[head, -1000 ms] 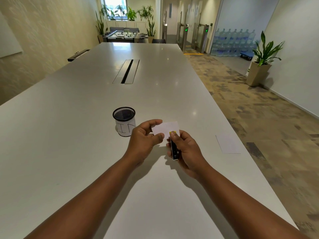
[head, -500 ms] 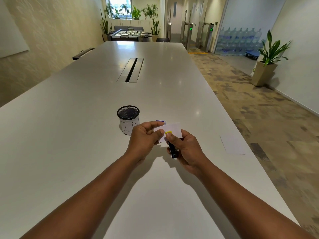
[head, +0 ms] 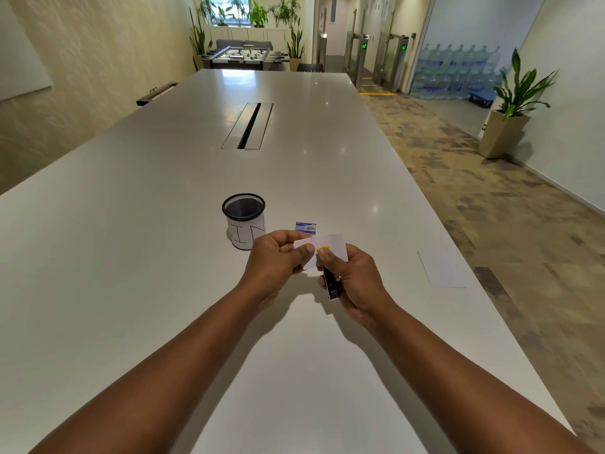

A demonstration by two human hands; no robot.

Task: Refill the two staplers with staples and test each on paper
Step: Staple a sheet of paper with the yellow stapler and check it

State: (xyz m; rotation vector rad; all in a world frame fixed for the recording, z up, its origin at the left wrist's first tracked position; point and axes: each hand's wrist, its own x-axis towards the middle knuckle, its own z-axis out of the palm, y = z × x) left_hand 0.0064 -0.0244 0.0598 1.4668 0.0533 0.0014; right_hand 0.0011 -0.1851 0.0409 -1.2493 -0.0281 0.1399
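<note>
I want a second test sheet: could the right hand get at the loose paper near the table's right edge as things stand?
Probably, but not right away: the right hand grips the stapler. The loose paper lies flat to its right, with bare table between and nothing in the way.

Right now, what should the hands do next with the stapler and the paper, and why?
Probably squeeze. The right hand grips the stapler with its thumb on the yellow tip, and the left hand pinches the paper at the stapler's front end. Pressing down looks like the next step to test it, though whether a staple is already in cannot be seen.
</note>
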